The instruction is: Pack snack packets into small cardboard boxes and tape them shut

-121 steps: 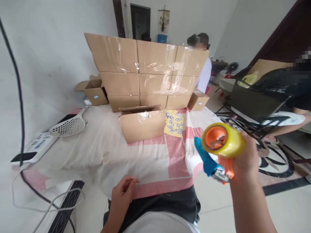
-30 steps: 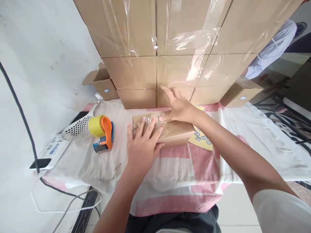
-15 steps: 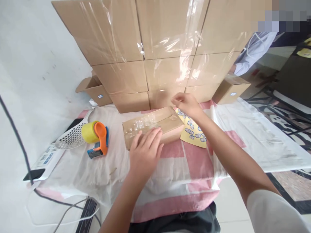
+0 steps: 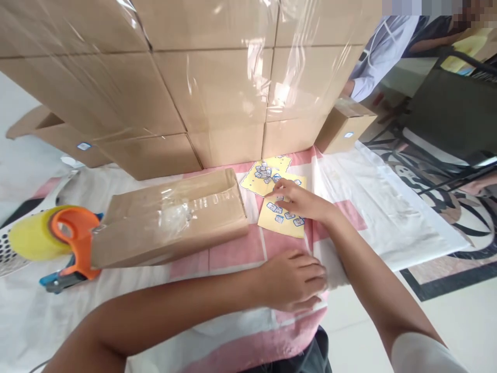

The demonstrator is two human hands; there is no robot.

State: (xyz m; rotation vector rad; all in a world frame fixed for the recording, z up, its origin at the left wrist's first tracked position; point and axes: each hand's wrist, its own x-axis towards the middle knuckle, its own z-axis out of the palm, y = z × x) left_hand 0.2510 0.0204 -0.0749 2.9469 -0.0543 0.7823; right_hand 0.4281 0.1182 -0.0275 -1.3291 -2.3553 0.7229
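Note:
My right hand (image 4: 297, 200) is over yellow sheets (image 4: 266, 228) covered with small blue-edged white labels (image 4: 274, 207). Its fingers are slightly bent and apart, the fingertips close to the labels, with nothing visibly held. Nearer to me, my left hand (image 4: 297, 280) rests palm down on the pink and white cloth (image 4: 233, 256), fingers loosely spread. To the left of both hands lies a long cardboard box (image 4: 202, 217), its top closed with clear tape. Neither hand touches it.
Behind stands a wall of stacked cartons (image 4: 229, 88) under clear film. A tape dispenser (image 4: 79, 233) with a yellow roll is at the left. Labelled boxes flank the stack, one open (image 4: 73, 140) and one closed (image 4: 344, 127). Someone's sleeve (image 4: 380, 57) shows behind the right box.
My left hand has left the taped box and moved right onto the cloth. My right hand has come down over the label sheets. The view has turned, and the box appears further left.

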